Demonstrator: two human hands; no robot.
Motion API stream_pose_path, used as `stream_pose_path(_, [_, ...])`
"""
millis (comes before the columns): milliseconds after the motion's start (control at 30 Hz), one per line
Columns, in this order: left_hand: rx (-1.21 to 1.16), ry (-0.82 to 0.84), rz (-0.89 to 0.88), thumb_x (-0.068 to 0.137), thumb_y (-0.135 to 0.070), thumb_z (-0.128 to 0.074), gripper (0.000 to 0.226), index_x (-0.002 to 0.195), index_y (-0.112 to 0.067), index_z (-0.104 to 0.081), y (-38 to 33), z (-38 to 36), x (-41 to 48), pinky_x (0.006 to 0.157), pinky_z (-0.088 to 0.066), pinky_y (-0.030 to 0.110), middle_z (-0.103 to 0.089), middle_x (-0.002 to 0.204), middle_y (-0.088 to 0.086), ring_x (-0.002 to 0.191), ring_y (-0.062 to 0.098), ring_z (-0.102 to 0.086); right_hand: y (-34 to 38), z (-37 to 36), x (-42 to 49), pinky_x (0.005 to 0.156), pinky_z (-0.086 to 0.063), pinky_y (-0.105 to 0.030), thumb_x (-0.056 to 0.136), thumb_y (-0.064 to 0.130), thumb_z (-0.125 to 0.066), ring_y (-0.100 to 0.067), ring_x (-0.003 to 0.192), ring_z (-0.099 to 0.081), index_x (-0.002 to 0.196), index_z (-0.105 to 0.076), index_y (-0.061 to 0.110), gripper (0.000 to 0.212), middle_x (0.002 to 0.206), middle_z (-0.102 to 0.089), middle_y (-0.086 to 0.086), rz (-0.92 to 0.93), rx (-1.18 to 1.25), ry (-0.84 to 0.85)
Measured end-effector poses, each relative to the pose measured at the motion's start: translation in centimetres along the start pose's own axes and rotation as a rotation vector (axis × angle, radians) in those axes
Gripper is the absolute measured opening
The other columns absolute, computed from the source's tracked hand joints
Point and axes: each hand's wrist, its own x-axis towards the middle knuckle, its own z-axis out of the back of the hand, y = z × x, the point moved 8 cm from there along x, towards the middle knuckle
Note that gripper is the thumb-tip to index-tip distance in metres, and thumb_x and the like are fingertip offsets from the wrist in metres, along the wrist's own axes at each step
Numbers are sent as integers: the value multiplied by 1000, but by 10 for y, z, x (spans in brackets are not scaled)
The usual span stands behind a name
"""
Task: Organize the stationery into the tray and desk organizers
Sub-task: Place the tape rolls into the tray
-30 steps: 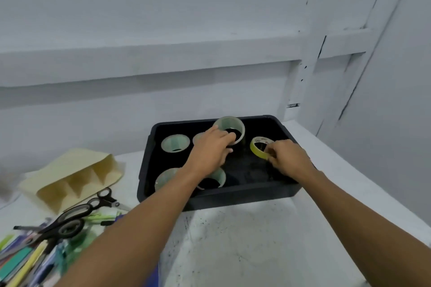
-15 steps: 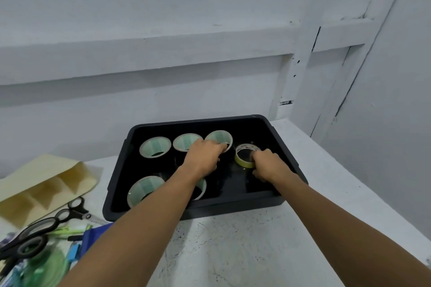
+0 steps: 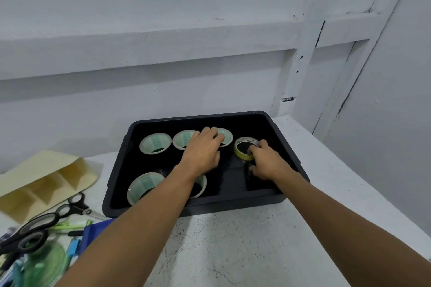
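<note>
White table: tape rolls flat (holes up).

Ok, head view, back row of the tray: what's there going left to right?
Pale green tape roll → second pale green roll → third roll under the left hand → yellow tape roll at the right hand.

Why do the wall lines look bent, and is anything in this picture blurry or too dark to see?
Head view: the wide lens bows the wall ledge; the scissors and pens at the lower left edge are soft; the black tray swallows detail in its floor, though the tape rolls and both hands stay clear.
</note>
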Motion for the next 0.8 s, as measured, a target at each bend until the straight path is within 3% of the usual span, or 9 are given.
stream_pose_path(67, [-65, 44, -38, 83, -24, -54, 13, 92, -15, -57, -6, 1, -4, 62, -40, 33, -59, 95, 2, 85, 24, -55, 1, -2, 1, 91, -49, -38, 86, 23, -67, -30, 110, -55, 120, -54, 14, 38, 130, -46, -11, 13, -16, 28])
stream_pose_path(133, [-69, 162, -20, 85, -27, -48, 17, 86, -15, -61, -7, -7, -8, 57, -42, 32, -64, 91, 2, 79, 25, -59, 3, -5, 2, 91, -50, -38, 87, 28, -67, -30, 112, -55, 121, -55, 11, 40, 127, -51, -11, 25, -26, 59])
stream_pose_path(367, [-26, 191, 77, 85, -24, -45, 26, 89, -16, -69, 2, -14, -8, 59, -44, 33, -69, 90, 7, 79, 28, -62, 3, -5, 3, 94, -50, -40, 88, 34, -65, -29, 116, -55, 128, -53, 10, 49, 128, -55, -11, 33, -14, 56])
stream_pose_path(533, [-142, 189, 118, 88, -30, -46, 26, 91, -16, -69, 8, -6, -11, 64, -53, 39, -68, 89, 6, 81, 26, -63, 6, -1, -1, 89, -52, -43, 88, 36, -63, -29, 109, -58, 127, -53, 15, 45, 122, -59, -8, 41, -19, 50])
stream_pose_path(633, [-195, 203, 150, 92, -34, -48, 25, 90, -17, -67, 23, 7, -20, 63, -51, 38, -65, 84, 5, 80, 24, -61, 12, 3, -4, 85, -53, -42, 90, 38, -60, -26, 104, -60, 129, -51, 21, 43, 113, -63, -2, 72, -19, 57])
stream_pose_path(800, [-179, 380, 239, 97, -36, -45, 30, 82, -15, -61, 82, 21, -74, 59, -44, 33, -57, 75, 0, 76, 21, -56, 47, 11, -12, 78, -55, -38, 93, 32, -58, -11, 83, -61, 126, -58, 24, 33, 86, -66, 8, 286, 6, 63])
